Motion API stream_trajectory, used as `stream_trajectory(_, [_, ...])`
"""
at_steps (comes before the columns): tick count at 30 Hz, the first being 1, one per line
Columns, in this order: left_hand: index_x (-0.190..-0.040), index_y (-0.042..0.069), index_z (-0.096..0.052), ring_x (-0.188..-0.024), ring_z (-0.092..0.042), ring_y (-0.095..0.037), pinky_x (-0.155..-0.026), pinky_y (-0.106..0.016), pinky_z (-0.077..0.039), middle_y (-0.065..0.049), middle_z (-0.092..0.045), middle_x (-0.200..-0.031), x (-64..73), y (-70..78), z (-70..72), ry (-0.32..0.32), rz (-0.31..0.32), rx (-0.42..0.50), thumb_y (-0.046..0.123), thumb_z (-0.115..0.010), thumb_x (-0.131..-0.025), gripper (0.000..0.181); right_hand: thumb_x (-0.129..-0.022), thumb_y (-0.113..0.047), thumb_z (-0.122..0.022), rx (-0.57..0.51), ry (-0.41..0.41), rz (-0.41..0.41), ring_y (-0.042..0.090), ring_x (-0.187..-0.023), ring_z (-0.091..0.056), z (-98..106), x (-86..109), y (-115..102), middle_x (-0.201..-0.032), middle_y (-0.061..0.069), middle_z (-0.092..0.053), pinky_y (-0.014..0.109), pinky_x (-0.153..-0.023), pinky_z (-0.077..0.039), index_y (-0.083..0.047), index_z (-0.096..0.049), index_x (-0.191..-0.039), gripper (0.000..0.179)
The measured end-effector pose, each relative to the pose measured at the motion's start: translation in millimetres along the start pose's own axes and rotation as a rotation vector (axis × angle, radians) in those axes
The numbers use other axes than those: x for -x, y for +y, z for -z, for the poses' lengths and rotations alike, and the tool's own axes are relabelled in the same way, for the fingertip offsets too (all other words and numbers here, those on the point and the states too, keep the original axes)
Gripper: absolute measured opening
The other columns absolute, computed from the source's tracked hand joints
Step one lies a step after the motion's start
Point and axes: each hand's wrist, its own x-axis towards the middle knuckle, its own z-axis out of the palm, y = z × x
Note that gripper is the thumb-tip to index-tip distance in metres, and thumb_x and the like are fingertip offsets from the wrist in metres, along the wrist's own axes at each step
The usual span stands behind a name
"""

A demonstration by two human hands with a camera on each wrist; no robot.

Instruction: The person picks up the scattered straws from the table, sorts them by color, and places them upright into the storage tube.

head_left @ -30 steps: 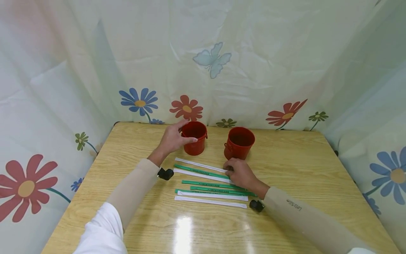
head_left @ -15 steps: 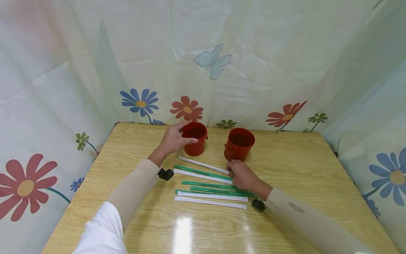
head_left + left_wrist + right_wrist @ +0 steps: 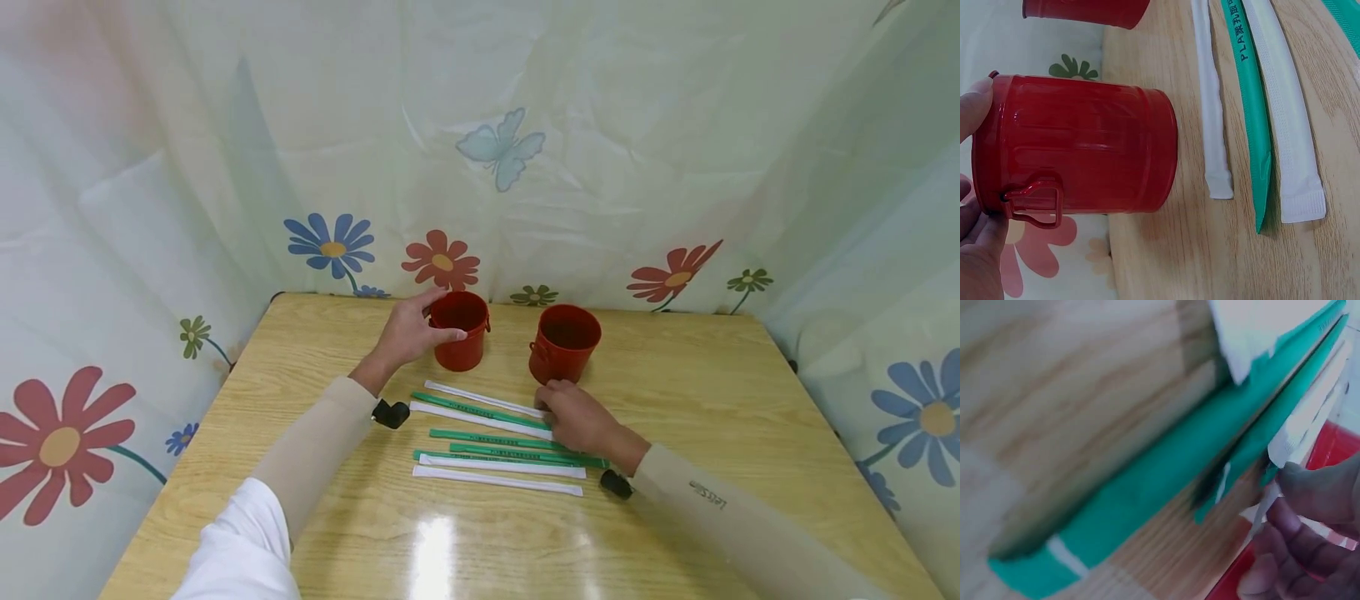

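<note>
My left hand grips the rim of a small red metal bucket, thumb at the near side and fingers behind. In the left wrist view, that bucket shows a wire handle loop at its rim. My right hand pinches the right end of a white paper-wrapped straw, the farthest of several straws. The right wrist view shows thumb and fingertips on the thin white wrapper end. Beside it lie a green-wrapped straw and another white-wrapped straw; their right ends are hidden behind the hand.
A second red bucket stands just beyond my right hand. Nearer me lie more green-wrapped straws and white-wrapped straws, roughly parallel on the wooden table. A flowered curtain surrounds the table's back and sides.
My right hand has shifted slightly right and nearer me, drawing the farthest white-wrapped straw rightward. Its left end rose, then came lower again. The left hand and its bucket have stayed put.
</note>
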Motion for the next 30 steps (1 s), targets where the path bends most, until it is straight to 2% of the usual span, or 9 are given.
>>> stream_trajectory(7, [-0.155,0.008,-0.048,-0.141,-0.055,-0.036,-0.104,-0.048,-0.059,-0.010,-0.054,-0.156,-0.7,-1.4,-1.5,-0.010,0.011,0.009,0.025,-0.086,-0.087,0.080,-0.094,-0.003,-0.073,0.044,0.082,0.094,0.017,-0.086,-0.057,-10,-4.7,-3,-0.093,0.002,-0.067,0.038,-0.085,-0.058,-0.009,-0.070,-0.099,0.009])
stream_trajectory(14, [-0.154,0.010,-0.050,-0.140,-0.056,-0.035,-0.103,-0.048,-0.059,-0.009,-0.057,-0.153,-0.5,1.4,-3.2,-0.020,0.019,0.022,0.025,-0.086,-0.087,0.077,-0.086,0.006,-0.074,0.098,-0.034,0.052,0.020,-0.089,-0.057,-8,-6.5,-5,-0.096,0.005,-0.065,0.039,-0.087,-0.058,-0.005,-0.067,-0.106,0.024])
stream_trajectory(19, [-0.153,0.010,-0.051,-0.138,-0.057,-0.033,-0.102,-0.048,-0.060,-0.009,-0.059,-0.151,-1.4,0.9,-3.7,-0.022,0.000,0.016,0.027,-0.087,-0.087,0.077,-0.084,0.006,-0.076,0.151,-0.004,0.093,0.020,-0.087,-0.057,3,2.9,0,-0.094,0.006,-0.064,0.038,-0.084,-0.058,-0.003,-0.070,-0.103,0.022])
stream_trajectory(26, [-0.155,0.009,-0.048,-0.135,-0.058,-0.033,-0.100,-0.047,-0.061,-0.010,-0.060,-0.149,-1.9,0.7,-1.5,-0.020,-0.005,0.020,0.026,-0.086,-0.087,0.080,-0.083,0.005,-0.078,0.072,0.048,0.108,0.014,-0.083,-0.056,15,17.0,11,-0.093,0.000,-0.065,0.035,-0.079,-0.058,-0.009,-0.068,-0.099,0.023])
stream_trajectory(30, [-0.154,0.009,-0.050,-0.136,-0.058,-0.033,-0.102,-0.046,-0.060,-0.010,-0.059,-0.150,-1.7,-0.8,-0.5,-0.012,-0.002,0.009,0.024,-0.086,-0.087,0.078,-0.088,0.008,-0.073,-0.036,0.133,0.137,0.011,-0.080,-0.055,21,20.8,10,-0.090,-0.002,-0.065,0.031,-0.075,-0.057,-0.010,-0.069,-0.097,0.020])
